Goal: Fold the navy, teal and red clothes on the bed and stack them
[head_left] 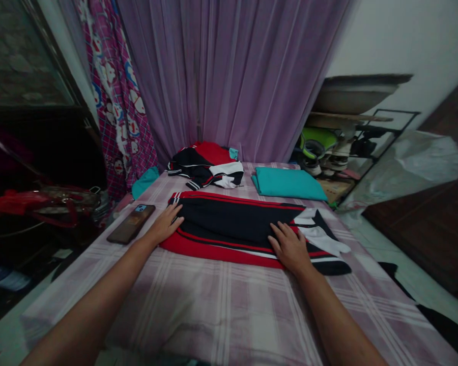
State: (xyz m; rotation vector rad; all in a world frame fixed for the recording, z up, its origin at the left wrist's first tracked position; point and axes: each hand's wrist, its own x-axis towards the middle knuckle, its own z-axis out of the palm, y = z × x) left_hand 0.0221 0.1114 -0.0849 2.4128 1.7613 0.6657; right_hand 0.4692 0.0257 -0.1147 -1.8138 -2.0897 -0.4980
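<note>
The long folded garment of black, red and white fabric (225, 223) lies flat across the middle of the plaid pink-and-white cloth (213, 305). The left hand (168, 223) rests palm down at its left end, by the white-striped edge; the right hand (289, 246) rests near its right end, beside the white panels. Both hands have loosely spread fingers and pinch nothing. For a neat result, light, even pressure seems best: the left hand anchoring its end, the right smoothing outward toward the uneven white and black corners. The red layer showing along the near side probably wants aligning with the black one above. Pressing too hard could drag the upper layer askew
</note>
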